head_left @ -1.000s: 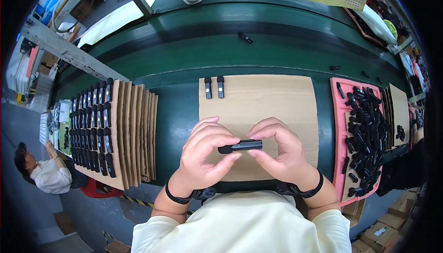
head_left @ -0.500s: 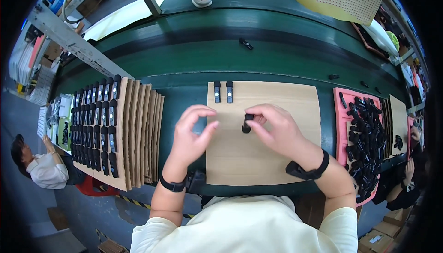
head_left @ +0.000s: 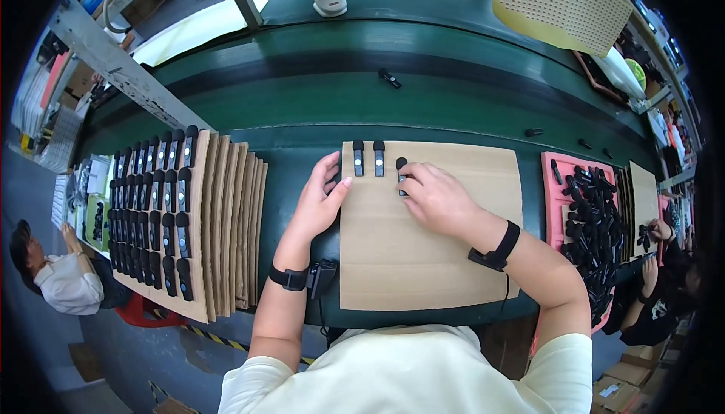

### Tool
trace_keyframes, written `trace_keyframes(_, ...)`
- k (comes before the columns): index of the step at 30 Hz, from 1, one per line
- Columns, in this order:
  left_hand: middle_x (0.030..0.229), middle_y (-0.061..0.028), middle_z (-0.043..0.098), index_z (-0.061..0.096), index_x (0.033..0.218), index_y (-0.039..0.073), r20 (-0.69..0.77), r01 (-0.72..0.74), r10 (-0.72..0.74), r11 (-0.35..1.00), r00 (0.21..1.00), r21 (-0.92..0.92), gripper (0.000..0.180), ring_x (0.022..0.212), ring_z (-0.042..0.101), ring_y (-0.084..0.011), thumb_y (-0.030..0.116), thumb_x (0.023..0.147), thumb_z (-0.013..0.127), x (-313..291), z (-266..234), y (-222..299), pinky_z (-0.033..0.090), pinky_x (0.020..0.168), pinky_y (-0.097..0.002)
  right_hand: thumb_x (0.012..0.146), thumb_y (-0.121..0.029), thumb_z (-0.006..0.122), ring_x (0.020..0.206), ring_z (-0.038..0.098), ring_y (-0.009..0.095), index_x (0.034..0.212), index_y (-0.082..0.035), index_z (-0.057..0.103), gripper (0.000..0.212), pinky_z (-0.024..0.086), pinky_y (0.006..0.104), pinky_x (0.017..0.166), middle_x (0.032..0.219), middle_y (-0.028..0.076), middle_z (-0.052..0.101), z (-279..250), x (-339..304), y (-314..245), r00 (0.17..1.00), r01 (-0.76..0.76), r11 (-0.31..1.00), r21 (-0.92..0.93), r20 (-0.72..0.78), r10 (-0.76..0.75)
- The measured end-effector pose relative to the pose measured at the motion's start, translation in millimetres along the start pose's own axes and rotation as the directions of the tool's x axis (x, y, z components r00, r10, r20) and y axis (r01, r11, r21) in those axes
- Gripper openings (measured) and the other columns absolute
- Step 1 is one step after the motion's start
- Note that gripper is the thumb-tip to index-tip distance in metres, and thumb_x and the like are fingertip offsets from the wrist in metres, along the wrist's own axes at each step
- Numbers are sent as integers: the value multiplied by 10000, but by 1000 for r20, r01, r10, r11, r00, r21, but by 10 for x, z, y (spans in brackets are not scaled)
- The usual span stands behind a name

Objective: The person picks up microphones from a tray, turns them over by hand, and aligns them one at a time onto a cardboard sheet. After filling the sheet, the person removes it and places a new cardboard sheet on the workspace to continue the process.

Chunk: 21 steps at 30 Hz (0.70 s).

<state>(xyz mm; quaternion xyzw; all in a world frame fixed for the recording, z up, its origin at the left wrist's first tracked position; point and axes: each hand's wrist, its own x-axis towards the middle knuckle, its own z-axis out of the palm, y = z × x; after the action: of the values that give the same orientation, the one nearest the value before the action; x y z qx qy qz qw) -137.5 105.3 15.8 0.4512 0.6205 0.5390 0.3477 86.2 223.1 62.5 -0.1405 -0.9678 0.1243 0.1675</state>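
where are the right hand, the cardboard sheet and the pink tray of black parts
right hand point(head_left: 436, 196), head view, back of the hand
cardboard sheet point(head_left: 408, 270), head view, bare middle
pink tray point(head_left: 549, 187), head view, bare left rim

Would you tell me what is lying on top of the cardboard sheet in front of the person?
On the cardboard sheet lie two black parts side by side; the right hand sets down a third, partly covered. The left hand rests on its edge.

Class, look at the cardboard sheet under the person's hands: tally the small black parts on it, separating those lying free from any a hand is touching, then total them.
Black parts lying free: 2
Black part under the right hand: 1
Total on the cardboard sheet: 3
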Motion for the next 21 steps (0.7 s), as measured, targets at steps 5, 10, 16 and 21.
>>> trace_keyframes(5, 1451, -218, 401, 305, 1437, -29, 67, -32, 42, 988, 997, -148, 594, 1348, 420, -312, 113, 942, 602, -23, 46, 41, 401, 1064, -393, 792, -78, 690, 1057, 575, 296, 1035, -66, 593, 261, 498, 391, 893, 1149, 102, 560, 41, 60, 39, 999, -42, 999, -12, -15, 41)
trace_keyframes(10, 1453, -215, 398, 304, 1439, -20, 104, -21, 39, 985, 994, -173, 601, 1346, 421, -311, 108, 937, 610, 19, 60, 17, 402, 1063, -395, 788, -77, 695, 1072, 572, 298, 1056, -73, 588, 289, 496, 394, 895, 1156, 105, 556, 58, 184, 160, 997, -36, 999, -29, -68, 34)
trace_keyframes(16, 1431, -210, 428, 358, 1418, 0, 68, -6, 11, 997, 998, -74, 557, 1328, 440, -301, 124, 939, 614, 274, -416, -82, 412, 1051, -388, 775, -89, 712, 1092, 566, 304, 1077, -72, 583, 329, 492, 395, 903, 1179, 111, 549, 102, 283, 130, 996, -64, 997, -31, -69, 62)
trace_keyframes(21, 1347, -156, 532, 472, 1344, -6, -16, -72, 75, 989, 997, 128, 432, 1256, 512, -253, 135, 955, 598, 785, -536, 65, 422, 1032, -342, 767, -114, 724, 1103, 562, 322, 1092, -56, 580, 360, 483, 400, 918, 1184, 133, 551, -361, -3, 590, 989, -137, 989, -50, -68, 133)
